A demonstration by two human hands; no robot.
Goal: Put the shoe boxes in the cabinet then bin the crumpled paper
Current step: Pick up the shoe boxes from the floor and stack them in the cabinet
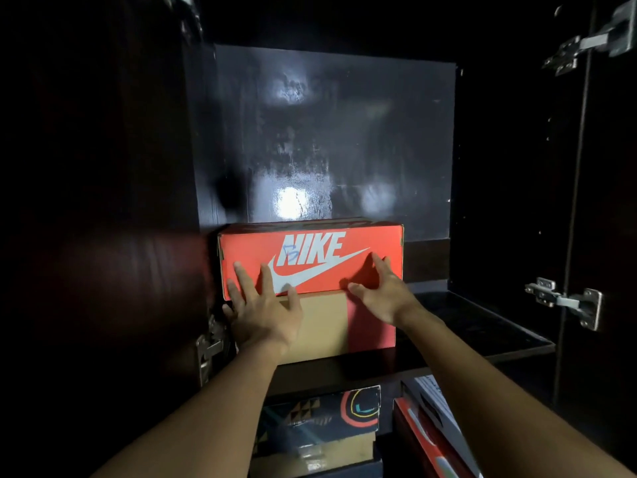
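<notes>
Both hands are flat against the front of the orange shoe box [310,260]. The left hand [262,305] lies with straight, spread fingers over the lower left of that face and partly over the box under it. The right hand [382,294] touches the lower right, fingers stretched and thumb held out. Neither hand is curled around anything. They are apart, one at each side of the white logo, and I judge that they are pushing the box into its place.

The orange shoe box sits on top of a tan box [324,322], and the two make a stack at the left side of the upper shelf [482,326] of the dark cabinet [327,132]. On the level below there are more boxes: a dark patterned box [320,415] and, to its right, a red and white box [431,426] that leans.

So the storing part looks well advanced, perhaps almost finished, though I cannot tell if other boxes wait outside the view. The crumpled paper and the bin are not visible here, so I take that part as not yet done.
</notes>
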